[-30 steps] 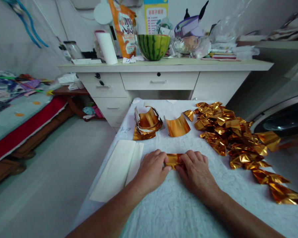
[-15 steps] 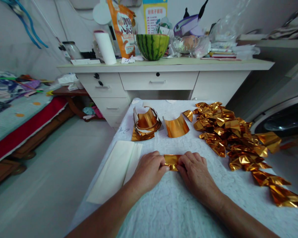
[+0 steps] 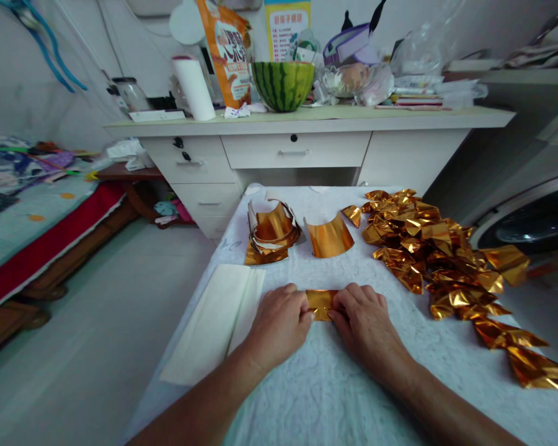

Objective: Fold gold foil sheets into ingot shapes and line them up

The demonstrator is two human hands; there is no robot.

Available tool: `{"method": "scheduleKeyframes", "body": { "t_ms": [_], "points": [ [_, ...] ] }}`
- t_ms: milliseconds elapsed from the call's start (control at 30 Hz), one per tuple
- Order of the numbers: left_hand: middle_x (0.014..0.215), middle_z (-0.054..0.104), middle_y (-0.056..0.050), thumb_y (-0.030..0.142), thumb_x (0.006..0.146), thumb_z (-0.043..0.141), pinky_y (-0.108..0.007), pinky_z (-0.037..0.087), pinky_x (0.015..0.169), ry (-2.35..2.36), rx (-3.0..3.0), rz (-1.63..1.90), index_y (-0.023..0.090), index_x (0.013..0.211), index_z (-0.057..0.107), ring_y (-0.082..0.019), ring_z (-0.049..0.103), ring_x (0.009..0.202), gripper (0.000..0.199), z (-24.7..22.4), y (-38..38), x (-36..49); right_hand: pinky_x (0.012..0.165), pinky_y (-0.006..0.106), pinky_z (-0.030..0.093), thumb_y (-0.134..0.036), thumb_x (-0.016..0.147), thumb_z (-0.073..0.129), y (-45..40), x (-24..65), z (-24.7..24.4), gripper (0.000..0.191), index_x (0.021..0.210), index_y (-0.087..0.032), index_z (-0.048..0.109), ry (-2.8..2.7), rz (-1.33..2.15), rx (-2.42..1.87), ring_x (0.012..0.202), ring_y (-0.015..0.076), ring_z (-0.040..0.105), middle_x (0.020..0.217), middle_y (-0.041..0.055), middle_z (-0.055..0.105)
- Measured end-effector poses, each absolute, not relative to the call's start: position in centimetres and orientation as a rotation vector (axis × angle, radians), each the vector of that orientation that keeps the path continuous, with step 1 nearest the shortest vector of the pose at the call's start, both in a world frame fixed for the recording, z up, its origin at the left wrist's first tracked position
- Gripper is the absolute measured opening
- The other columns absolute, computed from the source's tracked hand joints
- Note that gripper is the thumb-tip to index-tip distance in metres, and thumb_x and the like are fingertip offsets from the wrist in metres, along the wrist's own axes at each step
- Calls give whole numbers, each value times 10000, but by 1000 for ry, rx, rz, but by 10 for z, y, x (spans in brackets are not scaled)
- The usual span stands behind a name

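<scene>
A small strip of gold foil paper [image 3: 321, 301] lies on the cloth-covered table between my hands. My left hand [image 3: 283, 316] pinches its left end, thumb below and fingers curled above. At the right end, my right hand [image 3: 360, 316] is closed on the foil in the same way. The foil's lower edge looks folded or creased. Beyond them, a curved gold sheet [image 3: 330, 238] rests beside a curled stack of gold sheets [image 3: 273, 229]. Folded gold foil pieces [image 3: 413, 232] are heaped on the right. Folded white paper [image 3: 209, 322] lies by my left forearm.
A white desk [image 3: 302, 127] stands behind the table, bearing half a watermelon [image 3: 283, 87], an orange snack bag [image 3: 230, 62] and a paper roll [image 3: 194, 88]. To the left is a bed [image 3: 41, 229]. A washing machine [image 3: 534, 204] stands at the right.
The view has shifted very slightly. Both hands keep their hold on the gold foil, nearly in the same place.
</scene>
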State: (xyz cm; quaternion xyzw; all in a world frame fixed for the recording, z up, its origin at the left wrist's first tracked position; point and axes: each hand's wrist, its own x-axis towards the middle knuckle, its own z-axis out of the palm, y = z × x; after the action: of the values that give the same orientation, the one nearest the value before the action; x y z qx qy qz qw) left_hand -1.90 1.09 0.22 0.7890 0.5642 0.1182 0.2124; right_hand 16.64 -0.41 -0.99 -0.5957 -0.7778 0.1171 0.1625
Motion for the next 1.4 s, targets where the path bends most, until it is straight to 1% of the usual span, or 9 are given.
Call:
{"method": "scheduleKeyframes", "body": {
  "t_ms": [367,700,833,933,1100,1167,1267,1400],
  "points": [
    [832,599,-21,230,891,533,-307,395,764,1588,2212,243,193,743,580,-185,580,837,159,9,7,-16,753,370,356,-185,858,636,-4,166,-12,53,829,-216,605,-2235,301,-1702,855,234,503,877,34,597],
    [825,610,-22,209,859,572,-312,388,747,1618,2193,244,196,726,544,-195,584,835,136,8,6,-15,737,366,344,-179,867,606,-6,166,-16,62,827,-221,584,-2230,206,-1643,836,233,486,860,41,585],
    [849,618,-11,190,826,606,-312,389,744,1641,2142,315,205,799,494,-195,581,834,116,8,5,-15,746,370,348,-186,859,624,-6,167,-16,45,868,-218,594,-2234,229,-1651,850,237,493,880,43,594],
    [860,619,-3,174,809,620,-313,391,750,1641,2113,341,212,826,468,-193,578,830,158,8,6,-15,766,384,345,-194,863,634,-8,166,-14,53,902,-225,615,-2252,186,-1656,859,241,496,894,43,604],
    [854,610,0,168,824,602,-307,379,740,1604,2149,336,212,788,463,-191,568,828,150,8,6,-15,839,425,307,-193,862,662,-14,163,-8,60,876,-248,644,-2331,40,-1583,939,264,487,992,45,625],
    [849,609,-2,169,832,596,-304,374,736,1592,2164,329,210,779,477,-192,567,833,136,7,6,-15,831,410,303,-165,858,663,-15,162,-8,80,871,-241,643,-2380,88,-1510,920,251,495,947,37,638],
    [845,613,-1,177,840,591,-303,373,743,1586,2165,333,211,781,500,-192,569,842,113,5,5,-16,778,373,312,-120,877,622,-14,163,-9,110,876,-226,648,-2409,191,-1453,849,223,511,845,24,639],
    [848,614,-4,163,841,568,-311,377,753,1587,2174,331,210,784,502,-194,568,848,100,5,5,-17,753,350,326,-113,907,582,-12,164,-11,142,903,-226,667,-2366,263,-1474,844,210,529,852,22,644]
  ]
}}
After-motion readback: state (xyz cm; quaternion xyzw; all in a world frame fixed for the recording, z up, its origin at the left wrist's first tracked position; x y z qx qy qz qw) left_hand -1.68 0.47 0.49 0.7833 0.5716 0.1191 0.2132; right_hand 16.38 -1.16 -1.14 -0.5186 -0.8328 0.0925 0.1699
